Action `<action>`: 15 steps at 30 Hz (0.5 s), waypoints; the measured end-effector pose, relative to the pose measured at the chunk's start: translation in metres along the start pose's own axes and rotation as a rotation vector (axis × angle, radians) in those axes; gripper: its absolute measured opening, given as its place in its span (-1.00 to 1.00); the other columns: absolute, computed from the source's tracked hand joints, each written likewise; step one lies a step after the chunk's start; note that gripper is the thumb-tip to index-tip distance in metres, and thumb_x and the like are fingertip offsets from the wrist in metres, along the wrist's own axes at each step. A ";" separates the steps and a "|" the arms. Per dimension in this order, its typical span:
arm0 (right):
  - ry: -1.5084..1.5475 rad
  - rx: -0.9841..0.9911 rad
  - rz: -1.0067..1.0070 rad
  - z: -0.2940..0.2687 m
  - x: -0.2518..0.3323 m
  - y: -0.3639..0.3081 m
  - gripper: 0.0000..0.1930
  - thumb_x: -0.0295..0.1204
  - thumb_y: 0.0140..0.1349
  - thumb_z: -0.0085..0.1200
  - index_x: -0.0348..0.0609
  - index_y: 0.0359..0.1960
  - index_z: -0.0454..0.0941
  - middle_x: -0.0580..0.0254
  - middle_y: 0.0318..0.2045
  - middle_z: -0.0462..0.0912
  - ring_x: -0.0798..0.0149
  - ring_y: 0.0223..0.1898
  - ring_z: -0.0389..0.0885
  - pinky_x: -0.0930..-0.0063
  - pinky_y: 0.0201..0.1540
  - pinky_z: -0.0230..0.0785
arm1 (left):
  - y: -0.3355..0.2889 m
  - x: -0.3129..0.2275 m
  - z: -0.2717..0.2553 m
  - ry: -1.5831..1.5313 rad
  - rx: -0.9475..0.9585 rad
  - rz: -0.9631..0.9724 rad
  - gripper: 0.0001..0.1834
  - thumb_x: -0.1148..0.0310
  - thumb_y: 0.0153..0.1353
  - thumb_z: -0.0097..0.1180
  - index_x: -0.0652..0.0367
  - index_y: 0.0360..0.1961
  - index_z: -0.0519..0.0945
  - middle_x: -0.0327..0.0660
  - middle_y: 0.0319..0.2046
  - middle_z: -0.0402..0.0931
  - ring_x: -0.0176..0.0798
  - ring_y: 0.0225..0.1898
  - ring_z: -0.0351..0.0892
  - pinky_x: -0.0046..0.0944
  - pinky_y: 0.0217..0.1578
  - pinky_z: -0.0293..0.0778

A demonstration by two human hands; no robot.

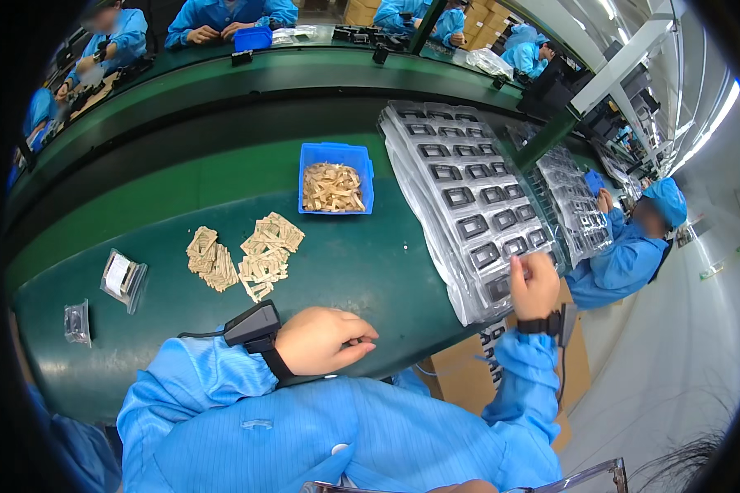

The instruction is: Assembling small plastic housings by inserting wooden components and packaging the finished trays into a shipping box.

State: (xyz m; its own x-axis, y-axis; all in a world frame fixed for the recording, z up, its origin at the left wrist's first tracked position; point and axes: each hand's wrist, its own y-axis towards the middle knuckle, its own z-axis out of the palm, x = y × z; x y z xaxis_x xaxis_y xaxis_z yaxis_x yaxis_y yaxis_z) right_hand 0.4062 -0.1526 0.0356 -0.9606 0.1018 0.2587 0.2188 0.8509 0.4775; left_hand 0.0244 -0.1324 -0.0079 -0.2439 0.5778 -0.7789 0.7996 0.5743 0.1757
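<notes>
My left hand [325, 341] rests at the near edge of the green table, its fingers curled toward the thumb. A small dark spot shows between them, too small to name. Over the near end of a clear plastic tray [423, 193], my right hand [534, 283] is closed, its fingertips by the black rectangular frames [499, 287] in the pockets. Whatever those fingers hold, if anything, is hidden. Several rows of such frames fill the tray. Two piles of flat tan pieces, a smaller pile [211, 259] and a larger pile [270, 251], lie beyond my left forearm.
A blue bin [335, 149] with tan pieces stands at mid-table. Two clear bags, one larger [124, 281] and one smaller [77, 322], lie at left. Another filled tray [571, 201] and a co-worker [625, 255] are at right. Cardboard boxes [460, 374] stand below the table edge.
</notes>
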 end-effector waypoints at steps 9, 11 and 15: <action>0.048 0.261 -0.336 -0.029 -0.018 -0.032 -0.39 -0.05 -0.32 0.50 -0.09 -0.22 0.60 -0.03 0.04 0.43 -0.17 0.11 0.35 0.00 0.17 0.22 | 0.001 0.003 -0.002 -0.052 0.068 0.065 -0.85 0.31 0.26 0.18 0.15 -0.27 0.66 -0.14 -0.37 0.65 -0.03 -0.33 0.63 -0.11 -0.30 0.53; 0.128 0.269 -0.320 -0.032 -0.031 -0.035 -0.41 -0.13 -0.35 0.53 -0.12 -0.26 0.57 -0.04 0.08 0.42 -0.15 0.14 0.35 0.03 0.19 0.21 | 0.008 0.000 -0.024 -0.039 -0.033 0.091 -0.84 0.32 0.25 0.18 0.18 -0.27 0.66 -0.10 -0.35 0.65 -0.02 -0.31 0.64 -0.13 -0.27 0.55; 0.370 0.298 -0.284 -0.032 -0.036 -0.034 -0.52 -0.33 -0.28 0.50 -0.17 -0.31 0.52 0.02 0.07 0.51 -0.07 0.12 0.44 0.12 0.19 0.26 | 0.007 0.010 -0.070 -0.072 -0.383 -0.117 -0.86 0.41 0.27 0.18 0.26 -0.26 0.68 -0.14 -0.35 0.68 -0.32 -0.27 0.66 -0.31 -0.23 0.55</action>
State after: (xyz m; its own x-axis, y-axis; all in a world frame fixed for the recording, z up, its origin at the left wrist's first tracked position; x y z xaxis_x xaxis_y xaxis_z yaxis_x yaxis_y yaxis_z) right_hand 0.4385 -0.2015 0.0372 -0.8389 -0.2951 0.4573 -0.1497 0.9330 0.3274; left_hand -0.0106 -0.0819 0.0276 -0.2714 0.4612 -0.8448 0.5027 0.8164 0.2842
